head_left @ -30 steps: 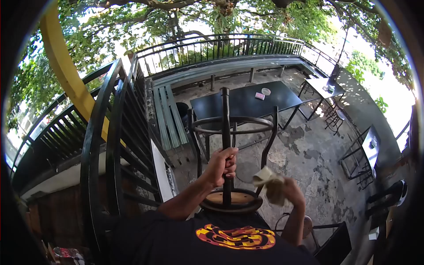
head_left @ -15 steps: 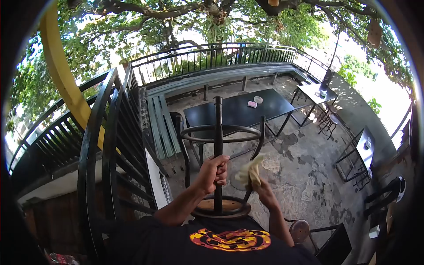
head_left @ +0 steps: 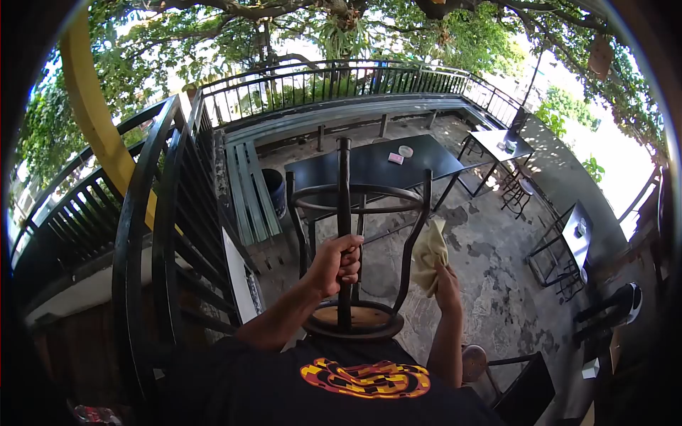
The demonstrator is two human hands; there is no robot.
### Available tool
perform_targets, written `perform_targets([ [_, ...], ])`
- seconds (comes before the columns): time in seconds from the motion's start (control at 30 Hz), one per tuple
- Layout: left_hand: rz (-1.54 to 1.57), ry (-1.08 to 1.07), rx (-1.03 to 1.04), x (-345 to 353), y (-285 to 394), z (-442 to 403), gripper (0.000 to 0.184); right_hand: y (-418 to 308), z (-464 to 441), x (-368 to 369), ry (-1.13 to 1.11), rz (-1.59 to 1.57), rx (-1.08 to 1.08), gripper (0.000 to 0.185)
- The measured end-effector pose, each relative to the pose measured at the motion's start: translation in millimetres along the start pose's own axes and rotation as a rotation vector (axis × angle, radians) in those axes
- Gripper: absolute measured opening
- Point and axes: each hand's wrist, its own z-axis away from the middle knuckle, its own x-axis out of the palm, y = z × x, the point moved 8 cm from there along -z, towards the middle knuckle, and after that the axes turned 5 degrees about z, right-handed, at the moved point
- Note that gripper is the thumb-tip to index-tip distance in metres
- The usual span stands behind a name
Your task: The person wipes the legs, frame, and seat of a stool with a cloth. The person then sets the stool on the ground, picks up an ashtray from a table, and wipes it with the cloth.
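An upturned stool (head_left: 421, 238) with a dark metal frame is held up before my chest, its legs pointing upward and its round seat (head_left: 355, 314) lowest, close to my shirt. My left hand (head_left: 335, 266) is closed round the nearest leg. A ring brace joins the legs higher up. To the right of the stool, my right hand (head_left: 447, 287) grips a pale yellow cloth (head_left: 430, 257) that hangs bunched above the fingers. The cloth is apart from the stool's right leg.
Black railing (head_left: 165, 234) runs close along my left. Ahead stands a long black table (head_left: 433, 163) with a pink packet (head_left: 396, 158) and a round ashtray (head_left: 406, 151) on it. A slatted bench (head_left: 249, 195) lies behind. Smaller tables and stools (head_left: 522, 195) stand to the right.
My right hand has moved right with the cloth, away from the stool's right leg. The stool has tilted slightly, and my left hand keeps its hold. The view has shifted a little.
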Motion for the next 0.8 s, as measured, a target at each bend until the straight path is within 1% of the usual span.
perform_targets([
  [0.07, 0.001, 0.009, -0.009, 1.1, -0.8, 1.5, 0.035, 28.3, -13.5, 23.4, -0.129, 0.135, 0.015, 0.042],
  [0.13, -0.001, 0.003, 0.001, -2.3, 0.7, 2.7, 0.036, 36.3, -7.8, 45.3, -0.201, 0.225, 0.013, 0.044],
  [0.17, -0.001, 0.002, 0.007, -3.7, 1.3, 3.2, 0.036, 26.2, 7.0, 56.2, -0.209, 0.246, 0.006, 0.044],
  [0.23, -0.007, 0.019, -0.013, -4.2, -1.7, 2.3, 0.036, 20.5, 24.9, 61.1, -0.256, 0.275, -0.012, 0.045],
  [0.3, -0.004, 0.024, -0.016, -6.5, -2.6, 1.4, 0.036, 31.9, 41.3, 54.3, -0.333, 0.282, -0.031, 0.045],
  [0.4, 0.010, 0.014, -0.009, -11.0, -0.7, -3.2, 0.036, 83.1, 63.3, 33.8, -0.491, 0.249, 0.205, 0.044],
  [0.5, 0.029, 0.031, -0.027, -15.7, -2.5, -6.1, 0.036, 90.5, 78.3, 37.0, -0.480, 0.049, 0.235, 0.039],
  [0.53, 0.029, 0.045, -0.032, -16.6, -3.2, -7.7, 0.035, 104.1, 75.1, 31.4, -0.475, -0.012, 0.322, 0.038],
  [0.63, 0.071, 0.080, 0.005, -28.8, 2.0, -11.7, 0.031, 87.6, 75.9, 42.1, -0.249, -0.185, 0.338, 0.038],
  [0.67, 0.092, 0.093, 0.026, -34.4, 5.5, -10.9, 0.030, 77.6, 77.2, 46.1, -0.243, -0.231, 0.303, 0.037],
  [0.77, 0.095, 0.160, 0.073, -42.3, 16.5, -9.2, 0.027, 43.5, 83.8, 50.7, -0.157, -0.144, 0.240, 0.036],
  [0.8, 0.111, 0.086, 0.081, -49.8, 16.6, -15.9, 0.018, 49.4, 82.5, 45.3, -0.108, -0.094, 0.260, 0.033],
])
